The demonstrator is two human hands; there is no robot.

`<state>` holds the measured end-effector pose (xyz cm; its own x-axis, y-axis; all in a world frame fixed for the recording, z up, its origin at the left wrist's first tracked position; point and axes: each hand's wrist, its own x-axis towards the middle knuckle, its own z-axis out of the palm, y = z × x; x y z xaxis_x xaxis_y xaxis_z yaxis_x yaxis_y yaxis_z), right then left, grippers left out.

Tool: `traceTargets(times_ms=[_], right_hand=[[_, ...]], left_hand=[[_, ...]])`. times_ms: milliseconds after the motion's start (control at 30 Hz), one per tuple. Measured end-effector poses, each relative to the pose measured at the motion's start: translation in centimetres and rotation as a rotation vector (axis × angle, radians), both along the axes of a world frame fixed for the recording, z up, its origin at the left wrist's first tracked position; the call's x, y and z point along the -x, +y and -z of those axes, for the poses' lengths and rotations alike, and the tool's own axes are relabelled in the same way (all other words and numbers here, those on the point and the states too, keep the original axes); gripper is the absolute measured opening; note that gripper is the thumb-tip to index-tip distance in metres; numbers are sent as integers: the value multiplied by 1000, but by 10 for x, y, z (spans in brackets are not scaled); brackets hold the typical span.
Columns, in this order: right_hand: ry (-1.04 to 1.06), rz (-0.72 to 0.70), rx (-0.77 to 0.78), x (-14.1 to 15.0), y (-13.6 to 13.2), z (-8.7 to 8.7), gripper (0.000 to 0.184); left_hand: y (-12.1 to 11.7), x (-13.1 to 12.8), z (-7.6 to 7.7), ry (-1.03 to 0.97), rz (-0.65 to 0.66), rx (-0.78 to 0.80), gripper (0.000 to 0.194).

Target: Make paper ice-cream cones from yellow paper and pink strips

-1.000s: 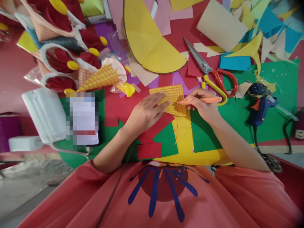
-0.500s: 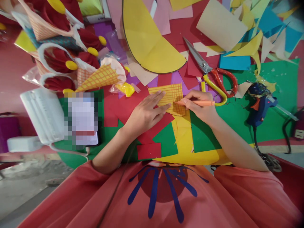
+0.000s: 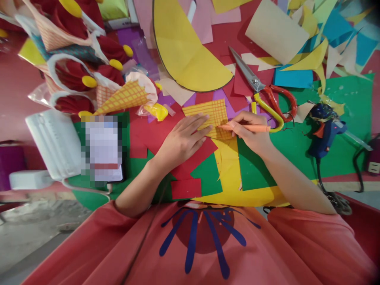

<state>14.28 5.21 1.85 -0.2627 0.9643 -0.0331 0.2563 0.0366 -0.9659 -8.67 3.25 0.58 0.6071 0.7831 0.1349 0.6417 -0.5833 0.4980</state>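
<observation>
My right hand [image 3: 252, 128] pinches an orange marker pen [image 3: 259, 128], its tip touching a small yellow paper piece [image 3: 218, 107]. Orange lines cross the paper in a grid on its right part; the left part shows lines running mostly one way. Flat on the paper's left side lies my left hand [image 3: 188, 134], fingers stretched out, covering its lower left corner. Beneath the paper a yellow strip [image 3: 228, 166] runs toward my body. Beyond it rests a large yellow paper shape [image 3: 190, 51] with a dark outline.
Scissors [image 3: 255, 81] with red and yellow handles lie just past my right hand. Farther right is a blue glue gun [image 3: 325, 136] with its cord. A paper ice-cream cone [image 3: 130, 95], a phone [image 3: 105, 150] and a white box [image 3: 53, 144] are on the left. Scraps [image 3: 320, 59] pile up far right.
The small yellow paper has turned slightly and shifted up and left under my left hand. The marker tip has moved a little up the paper.
</observation>
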Motion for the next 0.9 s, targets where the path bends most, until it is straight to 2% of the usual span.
traceTargets(times_ms=[267,500,733,900], right_hand=[[-45,-27,-36,0,0,-1,24],[-26,-51,69,-1,3,0,27],[-21,-47,-13,1,1,-1,25],[-54,-68,-11,0,2,-3,25]], left_hand=[[0,-2,-4,-13,23,-7,31],[-1,-1,-2,-10,17,4,31],[-1,-1,-1,-20,32,-71,31],[-1,-1,-1,-29,30,-72,30]])
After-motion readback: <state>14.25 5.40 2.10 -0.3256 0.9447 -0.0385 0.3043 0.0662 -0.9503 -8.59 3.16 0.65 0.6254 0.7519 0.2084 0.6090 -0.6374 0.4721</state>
